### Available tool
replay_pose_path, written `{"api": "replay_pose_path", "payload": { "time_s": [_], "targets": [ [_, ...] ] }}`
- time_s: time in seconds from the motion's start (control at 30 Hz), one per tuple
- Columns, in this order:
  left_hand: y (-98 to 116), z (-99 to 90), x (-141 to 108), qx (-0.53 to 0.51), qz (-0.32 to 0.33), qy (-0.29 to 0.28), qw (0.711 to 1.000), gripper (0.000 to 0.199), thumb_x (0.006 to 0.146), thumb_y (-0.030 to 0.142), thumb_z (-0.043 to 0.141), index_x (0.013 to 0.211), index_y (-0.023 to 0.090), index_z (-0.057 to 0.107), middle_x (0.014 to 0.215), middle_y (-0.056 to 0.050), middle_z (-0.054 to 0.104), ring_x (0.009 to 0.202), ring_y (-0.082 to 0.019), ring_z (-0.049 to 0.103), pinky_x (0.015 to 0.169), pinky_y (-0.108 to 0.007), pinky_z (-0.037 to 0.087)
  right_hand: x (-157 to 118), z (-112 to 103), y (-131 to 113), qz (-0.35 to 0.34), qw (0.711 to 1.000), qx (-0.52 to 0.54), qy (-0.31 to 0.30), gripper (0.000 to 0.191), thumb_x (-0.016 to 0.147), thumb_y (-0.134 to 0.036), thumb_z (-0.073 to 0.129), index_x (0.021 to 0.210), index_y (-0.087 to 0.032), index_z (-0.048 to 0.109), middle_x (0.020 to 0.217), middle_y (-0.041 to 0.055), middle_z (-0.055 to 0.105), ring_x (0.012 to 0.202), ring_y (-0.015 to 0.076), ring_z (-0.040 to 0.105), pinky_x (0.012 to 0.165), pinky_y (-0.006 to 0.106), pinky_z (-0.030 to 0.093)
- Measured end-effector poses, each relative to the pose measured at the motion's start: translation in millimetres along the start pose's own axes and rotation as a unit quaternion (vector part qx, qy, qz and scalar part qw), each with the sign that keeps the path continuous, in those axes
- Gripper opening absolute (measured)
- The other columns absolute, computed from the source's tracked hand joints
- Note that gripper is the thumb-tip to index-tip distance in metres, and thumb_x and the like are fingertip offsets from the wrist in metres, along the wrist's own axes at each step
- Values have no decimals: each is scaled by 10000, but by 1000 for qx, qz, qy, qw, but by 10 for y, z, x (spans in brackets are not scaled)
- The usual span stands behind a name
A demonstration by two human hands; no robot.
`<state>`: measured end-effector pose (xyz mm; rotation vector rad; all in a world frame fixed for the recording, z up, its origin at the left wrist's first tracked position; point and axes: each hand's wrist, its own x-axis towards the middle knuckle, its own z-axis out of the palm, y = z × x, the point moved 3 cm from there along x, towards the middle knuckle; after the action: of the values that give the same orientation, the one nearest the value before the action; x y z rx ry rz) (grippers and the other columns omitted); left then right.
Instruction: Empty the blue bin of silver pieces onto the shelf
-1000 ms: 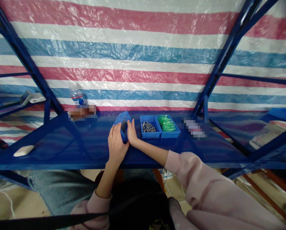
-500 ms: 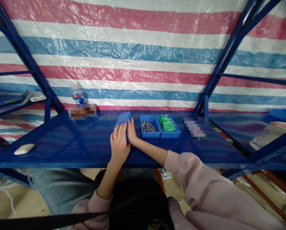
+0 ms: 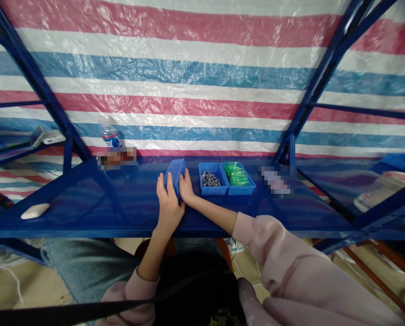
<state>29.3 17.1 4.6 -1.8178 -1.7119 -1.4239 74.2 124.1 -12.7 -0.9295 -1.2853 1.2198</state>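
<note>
Both hands clasp a small blue bin (image 3: 175, 174) tipped on its side on the blue shelf (image 3: 121, 203): left hand (image 3: 168, 203) w/ fingers pressed on its underside, right hand (image 3: 186, 189) gripping its right edge (bin of dark parts (image 3: 212, 179) just beside)

On the blue shelf (image 3: 87, 199), a water bottle (image 3: 109, 136) stands at the back edge left of centre, a white oval object (image 3: 34, 211) lies near the front left corner, and a striped tarp (image 3: 202, 81) hangs behind.
</note>
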Motion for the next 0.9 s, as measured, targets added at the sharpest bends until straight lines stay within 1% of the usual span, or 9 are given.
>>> {"api": "replay_pose_path", "payload": {
  "time_s": [0.07,0.1,0.2,0.27,0.4,0.53,0.63,0.73,0.9],
  "targets": [
    [-92,3,-7,-32,-52,20,998,1048,663,127,691,1518,95,85,1568,-255,7,1465,-402,36,1154,-562,182,-18,2,-37,16,1000,-19,7,628,887,-361,434,1474,-154,351,1549,75,320,1458,208,212,1192,394,120],
    [-137,9,-12,-48,-76,17,996,1098,651,130,712,1520,96,41,1564,-263,0,1464,-405,39,1155,-559,186,-26,4,-53,22,999,-27,10,629,889,-357,427,1473,-134,351,1556,85,302,1460,206,206,1193,382,115],
    [-227,32,-20,-104,-127,-22,986,1159,655,128,726,1520,114,-46,1558,-271,99,1453,-390,161,1155,-532,234,-34,14,-81,25,999,-30,10,631,887,-354,428,1470,-124,355,1559,89,293,1459,203,211,1192,372,113],
    [-242,27,-17,-121,-152,-38,980,1144,669,130,722,1520,130,-43,1555,-260,163,1432,-376,251,1147,-510,279,-30,15,-77,29,999,-24,10,625,884,-358,436,1467,-147,364,1551,74,317,1454,204,227,1191,375,120],
    [-197,-17,3,-92,-188,-39,977,1071,674,134,723,1514,127,58,1537,-254,243,1403,-374,323,1124,-496,336,-22,2,-60,29,999,-24,8,618,883,-368,433,1459,-153,381,1530,74,362,1439,213,266,1186,376,147],
    [-149,-43,24,-75,-190,-49,978,1001,682,130,712,1496,107,131,1490,-260,333,1361,-381,392,1088,-501,384,-23,-11,-76,8,1000,-20,7,557,891,-362,422,1419,-187,446,1467,68,462,1402,218,341,1176,380,188],
    [-141,-47,32,-79,-174,-52,980,945,695,126,693,1484,119,172,1462,-244,383,1330,-376,435,1069,-502,404,-29,-20,-93,9,1000,-25,16,533,886,-342,425,1388,-175,480,1440,80,490,1381,219,369,1165,371,213],
    [-147,-44,39,-87,-156,-47,983,934,694,120,684,1482,147,183,1461,-224,389,1331,-371,433,1075,-511,396,-35,-27,-107,12,998,-46,30,516,882,-315,417,1362,-144,498,1423,103,503,1357,221,397,1155,366,231],
    [-149,-35,50,-97,-129,-40,986,928,695,94,655,1489,174,181,1464,-200,387,1358,-369,394,1109,-533,345,-28,-33,-93,2,998,-45,34,484,879,-312,402,1317,-155,536,1368,99,551,1309,228,441,1128,372,281]
  ]
}}
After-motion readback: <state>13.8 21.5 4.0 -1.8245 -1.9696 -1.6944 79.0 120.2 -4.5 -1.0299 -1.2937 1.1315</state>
